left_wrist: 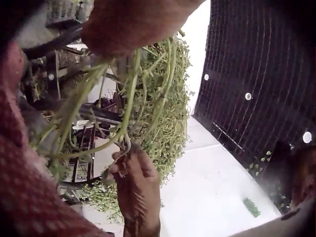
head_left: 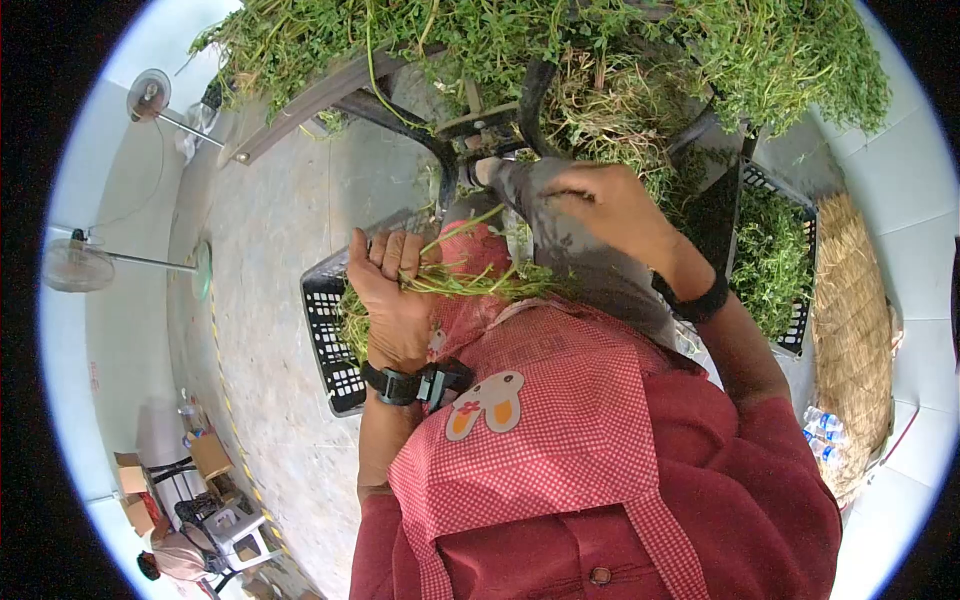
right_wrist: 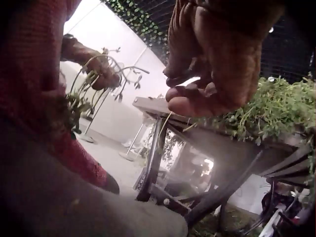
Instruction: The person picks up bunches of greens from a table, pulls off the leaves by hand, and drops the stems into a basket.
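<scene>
My left hand grips a small bunch of leafy green stems over the lap. Several stems stick out past its fingers toward the right. My right hand is raised over the right thigh, fingers bent, thumb and fingertips close together. In the head view a gap separates it from the bunch. Stem ends overlap the right fingertips in the left wrist view, and I cannot tell whether they pinch one. Seen from the right wrist, the left hand is farther off with stems drooping from it.
Ahead is a table edge heaped with green plants. Black crates stand on the floor, one at the left and one at the right full of greens. A rolled straw mat, bottles and standing fans are around. A person is at lower left.
</scene>
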### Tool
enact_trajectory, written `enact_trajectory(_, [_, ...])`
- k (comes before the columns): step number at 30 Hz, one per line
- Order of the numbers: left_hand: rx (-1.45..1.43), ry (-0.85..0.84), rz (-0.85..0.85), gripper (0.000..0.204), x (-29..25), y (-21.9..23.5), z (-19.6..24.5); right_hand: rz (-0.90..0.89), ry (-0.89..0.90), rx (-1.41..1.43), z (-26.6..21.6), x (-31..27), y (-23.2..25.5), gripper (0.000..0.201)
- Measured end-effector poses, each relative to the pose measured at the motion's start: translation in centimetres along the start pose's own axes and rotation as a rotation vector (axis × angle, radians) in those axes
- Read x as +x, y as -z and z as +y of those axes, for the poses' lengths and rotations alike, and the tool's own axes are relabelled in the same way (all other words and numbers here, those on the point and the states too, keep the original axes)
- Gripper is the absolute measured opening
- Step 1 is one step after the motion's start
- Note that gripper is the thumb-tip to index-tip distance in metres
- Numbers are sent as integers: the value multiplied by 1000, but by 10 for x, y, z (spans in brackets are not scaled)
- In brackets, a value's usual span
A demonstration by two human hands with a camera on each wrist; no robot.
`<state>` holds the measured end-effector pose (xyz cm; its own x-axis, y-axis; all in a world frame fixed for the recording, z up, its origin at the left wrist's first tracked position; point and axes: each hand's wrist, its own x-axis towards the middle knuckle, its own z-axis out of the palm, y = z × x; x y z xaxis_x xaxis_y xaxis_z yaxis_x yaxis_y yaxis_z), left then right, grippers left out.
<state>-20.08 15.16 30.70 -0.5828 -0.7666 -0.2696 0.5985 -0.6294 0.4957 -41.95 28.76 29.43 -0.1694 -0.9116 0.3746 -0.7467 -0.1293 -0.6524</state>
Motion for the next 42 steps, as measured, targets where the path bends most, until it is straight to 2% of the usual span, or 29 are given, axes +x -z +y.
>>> enact_trajectory(2, [-4,-4,12,47,0,0,0,-3,-150,131,-14,-1,18,20])
enact_trajectory(3, [-7,-9,23,47,0,0,0,-2,-151,132,-20,-3,20,20])
enact_trajectory(5, [-1,-6,43,47,0,-1,0,-95,81,64,-32,-9,20,26])
enact_trajectory(7, [5,-1,64,47,0,-1,-2,-148,99,7,-40,-16,7,25])
enact_trajectory(9, [-68,-11,5,44,0,0,-4,-191,171,-44,-39,-19,-10,24])
enact_trajectory(13, [-52,-17,29,44,2,6,0,-240,145,-20,-31,-18,-22,20])
enact_trajectory(15, [10,-46,115,47,0,1,0,-187,138,20,-28,-18,-24,17])
enact_trajectory(19, [1,-21,63,46,5,11,0,-179,144,8,-28,-17,-22,16])
enact_trajectory(21, [41,-70,318,45,5,1,-4,-72,98,3,-21,-16,-26,16])
enact_trajectory(22, [42,-69,319,45,3,-12,-8,-72,97,4,-20,-14,-24,16])
enact_trajectory(24, [200,-71,619,45,0,-36,-17,-134,-588,611,-13,-6,-18,20])
enact_trajectory(25, [199,-73,620,45,2,-30,-13,32,-661,998,-1,-5,-14,18])
enact_trajectory(26, [117,-125,518,45,6,-18,-5,30,-662,1000,14,-7,-9,18])
enact_trajectory(27, [36,-175,413,45,7,-15,1,177,-598,1205,20,-6,3,15])
enact_trajectory(28, [35,-177,409,45,9,-15,3,327,-520,1403,22,-4,10,13])
enact_trajectory(29, [11,-181,436,44,9,-16,5,471,-659,1455,21,-5,11,14])
enact_trajectory(30, [-13,-186,465,44,8,-16,7,472,-662,1455,15,-7,12,14])
enact_trajectory(32, [-72,-168,438,44,15,-3,7,194,-686,1421,8,-9,13,15])
enact_trajectory(33, [-110,-130,317,43,18,4,5,190,-682,1419,10,-11,9,15])
enact_trajectory(34, [-144,-92,196,43,20,10,6,12,-639,1424,16,-15,1,18])
enact_trajectory(35, [-143,-95,196,43,22,14,6,-165,-595,1425,17,-18,-5,21])
enact_trajectory(36, [-157,-84,222,43,23,11,5,-165,-594,1428,11,-19,-10,21])
enact_trajectory(38, [-168,-68,248,42,22,3,3,-237,-532,960,-7,-14,-27,27])
enact_trajectory(39, [-168,-67,276,42,21,-1,3,-235,-533,962,-11,-10,-33,27])
enact_trajectory(42, [-144,-77,332,42,18,-9,-3,-248,-134,554,-18,1,-53,34])
